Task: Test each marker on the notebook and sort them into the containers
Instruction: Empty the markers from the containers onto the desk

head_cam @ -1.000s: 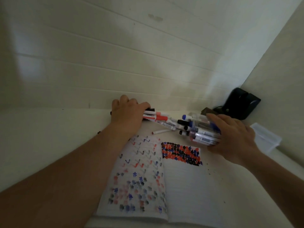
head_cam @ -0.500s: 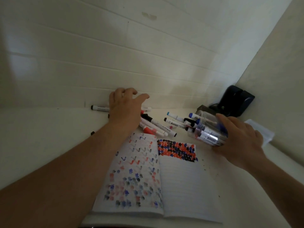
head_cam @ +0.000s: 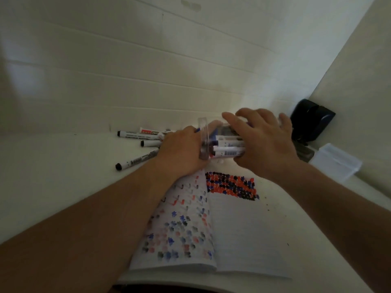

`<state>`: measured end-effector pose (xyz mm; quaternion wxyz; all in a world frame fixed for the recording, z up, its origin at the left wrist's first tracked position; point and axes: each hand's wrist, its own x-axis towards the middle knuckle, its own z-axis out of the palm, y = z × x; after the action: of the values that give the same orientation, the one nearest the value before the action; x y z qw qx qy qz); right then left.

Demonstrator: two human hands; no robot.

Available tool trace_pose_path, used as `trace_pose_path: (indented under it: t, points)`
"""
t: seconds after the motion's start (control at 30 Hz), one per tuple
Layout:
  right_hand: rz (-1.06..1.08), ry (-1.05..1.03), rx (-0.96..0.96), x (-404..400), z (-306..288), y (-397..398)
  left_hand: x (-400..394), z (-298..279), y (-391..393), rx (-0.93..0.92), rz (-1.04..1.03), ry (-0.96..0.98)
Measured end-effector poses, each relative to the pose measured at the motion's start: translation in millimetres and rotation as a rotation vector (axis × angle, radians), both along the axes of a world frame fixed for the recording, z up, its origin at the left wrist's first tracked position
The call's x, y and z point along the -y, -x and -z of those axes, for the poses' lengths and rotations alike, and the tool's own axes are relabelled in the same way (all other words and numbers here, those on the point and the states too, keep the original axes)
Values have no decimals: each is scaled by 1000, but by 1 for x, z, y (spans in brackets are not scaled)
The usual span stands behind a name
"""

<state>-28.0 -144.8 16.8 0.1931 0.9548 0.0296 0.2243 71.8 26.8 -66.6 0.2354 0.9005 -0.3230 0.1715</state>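
A clear plastic cup (head_cam: 213,142) lies tipped on its side above the open notebook (head_cam: 232,225), with several markers inside it. My right hand (head_cam: 264,144) grips the cup from the right, fingers curled over its top. My left hand (head_cam: 182,151) is against the cup's open mouth on the left, with a blue-tipped marker showing at its fingers; whether it holds that marker is hidden. Loose markers (head_cam: 137,134) lie on the table to the left of my left hand, one (head_cam: 135,161) nearer me. The notebook pages carry red, blue and black test marks.
A clear rectangular plastic box (head_cam: 336,163) stands at the right by the side wall. A dark device (head_cam: 311,121) sits in the back right corner. White panelled wall runs close behind the markers. The table (head_cam: 53,176) stretches off to the left.
My right hand has brought the tipped cup leftward and toward the wall. My left hand has moved right, off the loose markers, to the cup's mouth. The scattered markers between the hands are gone from view.
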Motion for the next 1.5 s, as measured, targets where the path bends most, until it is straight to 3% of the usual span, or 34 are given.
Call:
trace_pose_path:
  t: [0.37,0.6,0.8,1.1,1.3,1.5]
  points:
    - [115,56,-24,43,-11,17,-8,4,-14,53,-60,-141]
    - [241,121,-37,87,-11,47,-17,2,-18,-49,-252,-103]
    - [317,212,-68,105,-13,58,-14,1,-13,2,-236,-76]
    - [374,462,-138,138,-35,77,-10,-14,0,101,-143,-19]
    - [389,600,-209,140,-46,76,4,-19,28,52,208,-59]
    - [311,463,-98,101,-48,38,14,-10,50,-6,349,-149]
